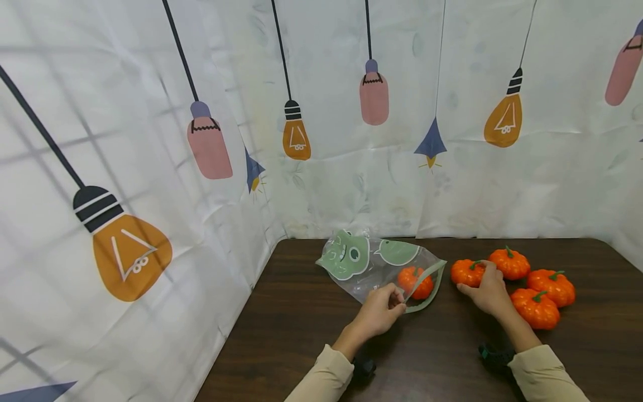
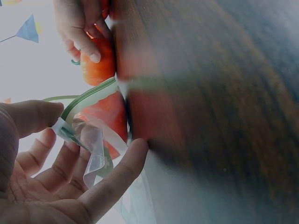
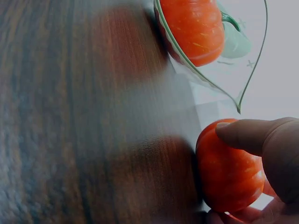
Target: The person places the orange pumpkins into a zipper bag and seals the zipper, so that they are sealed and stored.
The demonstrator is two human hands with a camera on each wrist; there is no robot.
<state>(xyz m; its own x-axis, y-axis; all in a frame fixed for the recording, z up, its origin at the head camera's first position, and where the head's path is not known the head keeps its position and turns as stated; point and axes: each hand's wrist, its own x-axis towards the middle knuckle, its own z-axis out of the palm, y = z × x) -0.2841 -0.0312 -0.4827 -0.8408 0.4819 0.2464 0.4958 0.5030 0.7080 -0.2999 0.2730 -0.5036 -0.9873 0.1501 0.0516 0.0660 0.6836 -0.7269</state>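
Observation:
A clear zip bag (image 1: 378, 279) with a green cartoon print lies on the table, its mouth spread apart toward the right. Inside it, near the opening, sits one small orange pumpkin (image 1: 413, 283). My left hand (image 1: 378, 310) pinches the green zip edge (image 2: 88, 97) at the bag's near corner between thumb and fingers. Just right of the mouth, my right hand (image 1: 491, 291) holds another small pumpkin (image 3: 230, 170), thumb on one side and fingers round the other. That pumpkin is outside the bag and looks to be resting on the table.
Several more pumpkins cluster right of my right hand: one behind (image 1: 509, 264), one at the far right (image 1: 552, 287) and one nearer (image 1: 535, 310). The dark wooden table (image 1: 432, 357) meets a white printed curtain (image 1: 331, 184) at the back and left.

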